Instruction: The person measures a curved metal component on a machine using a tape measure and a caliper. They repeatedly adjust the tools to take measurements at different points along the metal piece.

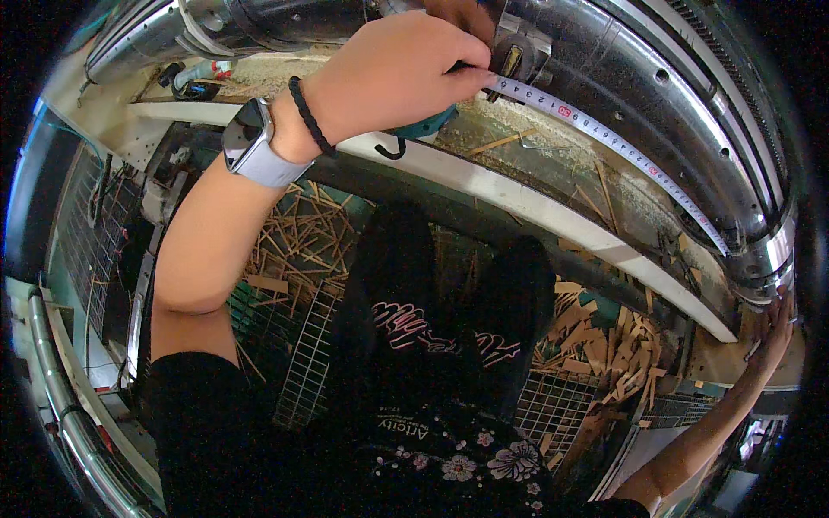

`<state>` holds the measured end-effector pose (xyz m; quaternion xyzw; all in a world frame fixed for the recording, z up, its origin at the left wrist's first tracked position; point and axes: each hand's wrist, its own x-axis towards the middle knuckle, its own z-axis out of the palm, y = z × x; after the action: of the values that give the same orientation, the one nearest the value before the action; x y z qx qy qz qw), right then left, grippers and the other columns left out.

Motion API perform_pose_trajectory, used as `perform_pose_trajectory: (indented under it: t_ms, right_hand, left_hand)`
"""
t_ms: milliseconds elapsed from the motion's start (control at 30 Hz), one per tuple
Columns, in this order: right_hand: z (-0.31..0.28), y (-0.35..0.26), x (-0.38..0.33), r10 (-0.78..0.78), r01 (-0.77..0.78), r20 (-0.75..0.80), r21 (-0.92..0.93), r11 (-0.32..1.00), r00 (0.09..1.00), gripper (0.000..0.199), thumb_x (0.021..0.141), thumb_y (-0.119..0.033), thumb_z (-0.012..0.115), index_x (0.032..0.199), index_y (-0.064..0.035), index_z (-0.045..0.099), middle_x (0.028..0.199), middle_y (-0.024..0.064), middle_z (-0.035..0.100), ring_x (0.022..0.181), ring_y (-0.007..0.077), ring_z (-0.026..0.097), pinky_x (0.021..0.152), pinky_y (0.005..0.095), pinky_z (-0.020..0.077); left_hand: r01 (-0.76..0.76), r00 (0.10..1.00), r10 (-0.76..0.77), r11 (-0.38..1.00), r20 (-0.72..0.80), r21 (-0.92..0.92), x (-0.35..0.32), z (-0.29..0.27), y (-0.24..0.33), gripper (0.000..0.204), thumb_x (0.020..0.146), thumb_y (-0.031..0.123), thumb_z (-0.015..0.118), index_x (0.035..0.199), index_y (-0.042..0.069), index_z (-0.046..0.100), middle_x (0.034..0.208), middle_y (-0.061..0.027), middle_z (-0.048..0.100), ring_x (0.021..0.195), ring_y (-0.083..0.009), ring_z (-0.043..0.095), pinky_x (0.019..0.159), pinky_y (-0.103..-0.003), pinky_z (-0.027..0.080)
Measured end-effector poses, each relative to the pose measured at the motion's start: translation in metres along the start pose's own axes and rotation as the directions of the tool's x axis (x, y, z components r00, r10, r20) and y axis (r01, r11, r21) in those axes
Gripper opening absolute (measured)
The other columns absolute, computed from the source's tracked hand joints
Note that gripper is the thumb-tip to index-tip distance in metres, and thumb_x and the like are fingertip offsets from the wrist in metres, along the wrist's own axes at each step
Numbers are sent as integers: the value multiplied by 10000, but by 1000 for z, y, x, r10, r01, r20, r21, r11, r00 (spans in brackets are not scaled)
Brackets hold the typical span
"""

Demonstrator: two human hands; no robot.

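Note:
My left hand [401, 78], with a watch and a black braided band on its wrist, pinches the white blade of a tape measure [596, 134] between thumb and fingers. From there the blade runs along a shiny metal roller [682, 116] to a collar [767, 255] on the right. Partly hidden beneath my left hand is a teal object [423, 129] with a black loop, perhaps the tape's case. My right hand [777, 319] is at the far right, by the roller just below the collar; its fingers are too dark and bent by the rim to make out.
A long pale rail [518, 188] crosses in front of me below the roller. Cardboard scraps [617, 345] and thin strips [302, 229] litter the floor around wire grids [306, 358]. Small items, including a clear bottle [197, 76], sit on the ledge at the left.

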<state>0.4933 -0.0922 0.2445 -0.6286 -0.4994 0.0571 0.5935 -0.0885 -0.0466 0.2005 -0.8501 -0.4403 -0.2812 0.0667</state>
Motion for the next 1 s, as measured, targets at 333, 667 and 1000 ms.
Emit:
perform_pose_trajectory:
  t_ms: [333, 667, 1000]
  right_hand:
    - [-107, 83, 102, -172, 289, 326, -356, 889, 929, 382, 949, -166, 371, 1311, -46, 391, 1281, 73, 469, 1118, 203, 478, 906, 323, 412]
    - [-120, 105, 133, -212, 246, 219, -141, 959, 952, 379, 962, -176, 369, 1292, 5, 410, 1274, 107, 470, 1137, 184, 461, 937, 299, 381]
    - [-129, 117, 154, -214, 238, 201, -108, 965, 956, 423, 961, -260, 382, 1272, 23, 428, 1252, 145, 492, 1134, 215, 478, 947, 313, 383]
  left_hand:
    - [-9, 1000, 9, 1000, -3, -17, 4, 2, 0, 222, 826, 278, 568, 801, 60, 598, 620, -151, 526, 573, -325, 520, 523, -370, 400]
    - [-51, 999, 51, 998, -1, -44, 6, 2, -1, 203, 823, 249, 569, 813, 49, 605, 621, -142, 531, 575, -297, 534, 534, -359, 413]
    - [63, 985, -45, 992, 165, -107, 9, -13, 8, 219, 835, 172, 515, 723, -8, 570, 599, -153, 540, 562, -290, 552, 547, -390, 438]
